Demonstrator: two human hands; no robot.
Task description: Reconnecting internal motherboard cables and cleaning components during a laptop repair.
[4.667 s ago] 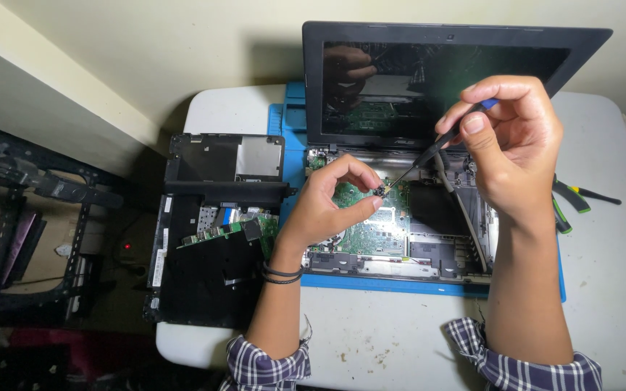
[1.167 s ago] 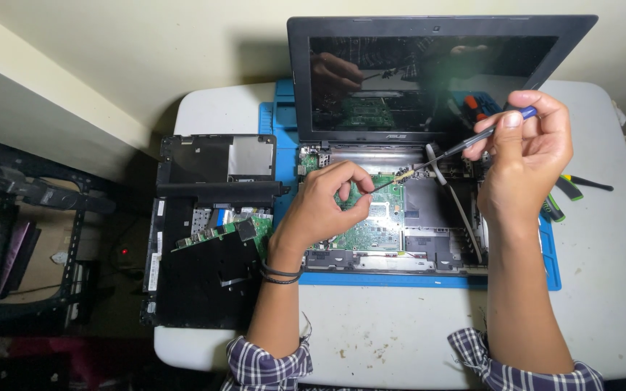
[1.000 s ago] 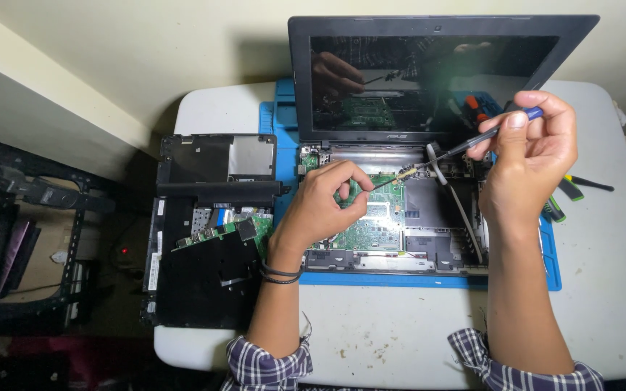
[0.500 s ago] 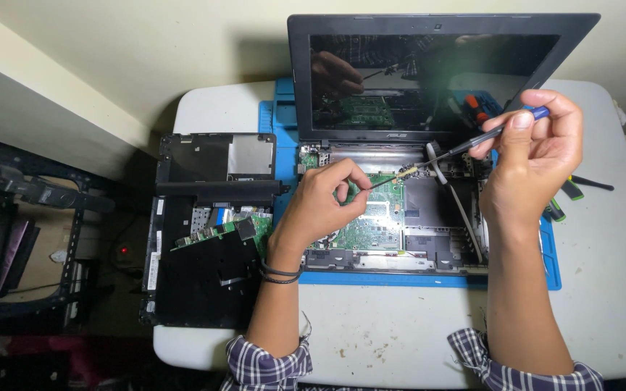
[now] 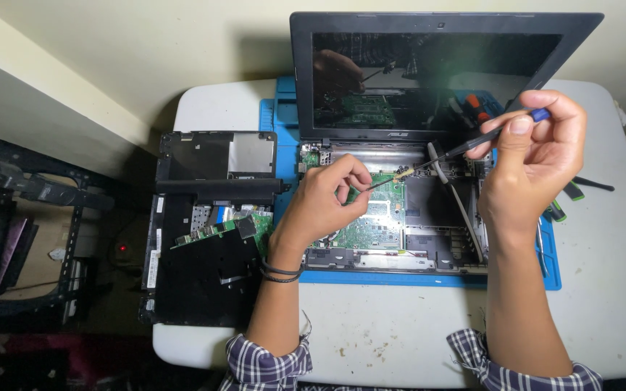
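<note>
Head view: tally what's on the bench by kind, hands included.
Hands: 2, left hand and right hand
Screwdriver in the right hand: 1
Opened laptop with dark screen: 1
Green circuit board inside it: 1
Black laptop shell at left: 1
Blue work mat: 1
White table: 1
Total: 8

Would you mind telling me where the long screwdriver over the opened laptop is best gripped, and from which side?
Grip the screwdriver at its blue-capped handle end, coming from the right, as the right hand does. The thin shaft slants down-left to the green board, where the left hand pinches near its tip, so the upper end is the free, thicker part.
</note>
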